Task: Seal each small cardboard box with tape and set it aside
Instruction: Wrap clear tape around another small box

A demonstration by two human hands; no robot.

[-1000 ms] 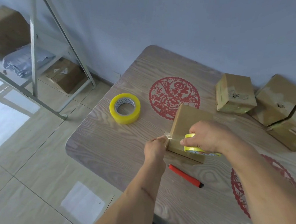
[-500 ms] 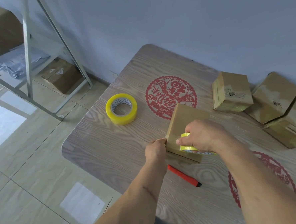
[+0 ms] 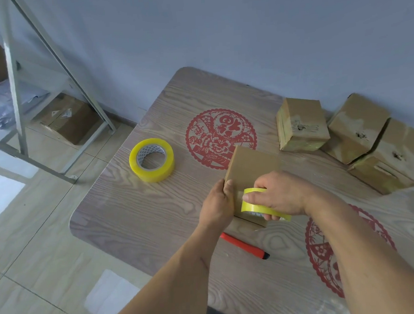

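your left hand (image 3: 217,204) grips the light, stiff box (image 3: 252,176) by its edge (corners crush easily) while your right hand (image 3: 280,196) clutches the tape roll (image 3: 252,203).

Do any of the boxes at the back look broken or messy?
Yes. The three boxes by the wall look scruffy: the first box, the middle box and the far right box each have a small torn hole in the top. The far right box leans against its neighbour, with a loose flap sticking out.
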